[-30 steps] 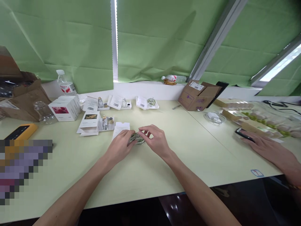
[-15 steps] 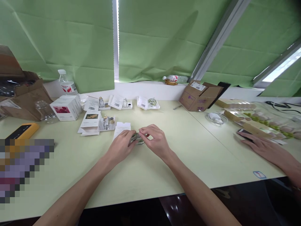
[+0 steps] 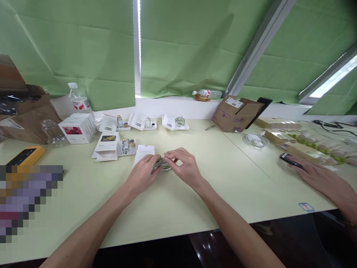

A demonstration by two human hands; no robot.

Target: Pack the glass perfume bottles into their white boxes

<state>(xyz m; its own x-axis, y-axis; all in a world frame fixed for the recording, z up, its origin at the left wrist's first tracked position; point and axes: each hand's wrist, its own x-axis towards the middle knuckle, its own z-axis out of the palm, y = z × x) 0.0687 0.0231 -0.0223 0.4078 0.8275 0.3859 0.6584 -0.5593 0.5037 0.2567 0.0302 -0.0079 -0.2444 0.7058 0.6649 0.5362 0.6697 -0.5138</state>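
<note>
Two hands are brought together over the table (image 3: 158,212), near its middle, around one clear glass bottle (image 3: 165,167). Bottle is gripped between thumb and fingers of the left hand (image 3: 142,173), partly covered. Its upper edge is pinched by the fingertips of the right hand (image 3: 186,168); finer detail there is too small to be read. Just behind the left hand, a white printed box (image 3: 145,149) is partly hidden. To its left, a white tray (image 3: 131,152) is seen with a gold-topped bottle (image 3: 125,146), beside a picture carton (image 3: 107,144). Farther back, a round bottle (image 3: 180,121) is held in another tray. At right, a dark device (image 3: 291,160) is touched by a co-worker's hand (image 3: 316,175).
</note>
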